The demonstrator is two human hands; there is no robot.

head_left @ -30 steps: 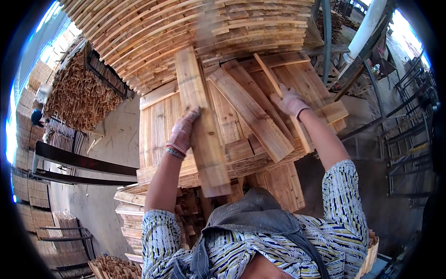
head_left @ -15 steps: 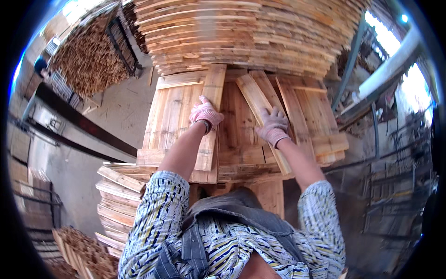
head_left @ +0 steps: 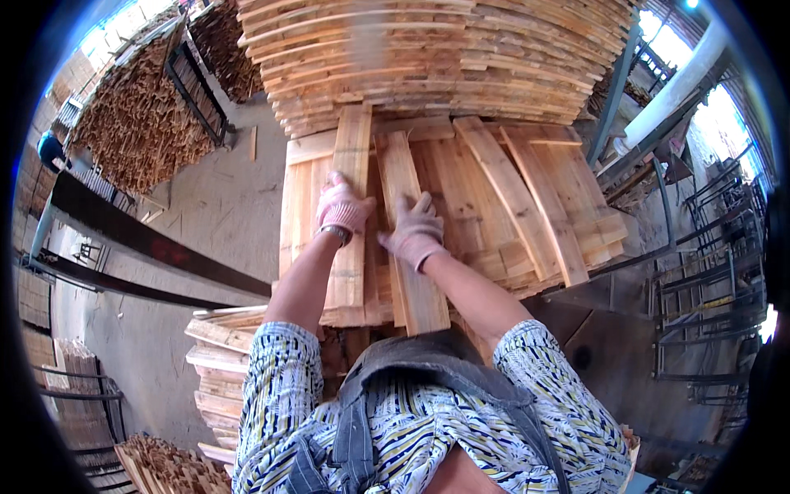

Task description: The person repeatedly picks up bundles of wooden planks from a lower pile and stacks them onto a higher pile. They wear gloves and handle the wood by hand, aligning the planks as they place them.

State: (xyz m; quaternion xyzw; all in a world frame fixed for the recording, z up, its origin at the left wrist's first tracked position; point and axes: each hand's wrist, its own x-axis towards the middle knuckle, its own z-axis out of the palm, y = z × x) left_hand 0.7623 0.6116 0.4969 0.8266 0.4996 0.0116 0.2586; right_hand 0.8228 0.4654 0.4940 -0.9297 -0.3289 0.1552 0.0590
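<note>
Both hands have drawn closer together since half a second ago. Seen from the head camera, the left hand (head_left: 342, 207) is pressing flat on a long pale wooden plank (head_left: 349, 216), and the right hand (head_left: 414, 230), fingers spread, is resting on the neighbouring pale plank (head_left: 409, 239) beneath it. Ahead of both, a tall stack of rough boards (head_left: 436, 58) is rising above a grey concrete floor (head_left: 222, 214).

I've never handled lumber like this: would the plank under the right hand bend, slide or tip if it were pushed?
The plank under the gloved right hand looks thick and straight, so probably stiff. It lies flat on other boards, rough wood on wood, so it would likely slide with some drag, not roll. Its near end overhangs the stack, so pushed further out it might tip.
</note>
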